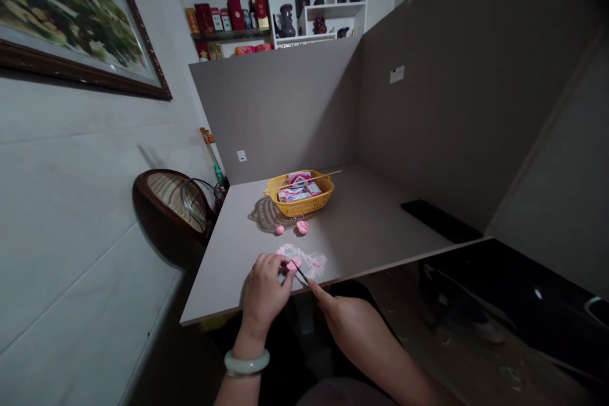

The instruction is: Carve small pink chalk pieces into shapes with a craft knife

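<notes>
Head view: left hand (267, 278) pinches a pink lump (297, 261) between thumb and fingertips, near the table (380, 222) edge. Right hand (349, 317) fingers closed round a thin dark tool (301, 273), tip at the lump. Cutting judged partway: pale shavings (316, 263) lie beside it. Two pink pieces (302, 228) sit apart near the yellow basket (304, 207); finished or not, cannot tell.

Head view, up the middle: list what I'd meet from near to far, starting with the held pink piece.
Held pink piece → larger loose pink lump → yellow basket → gray back panel → wall shelves.
</notes>
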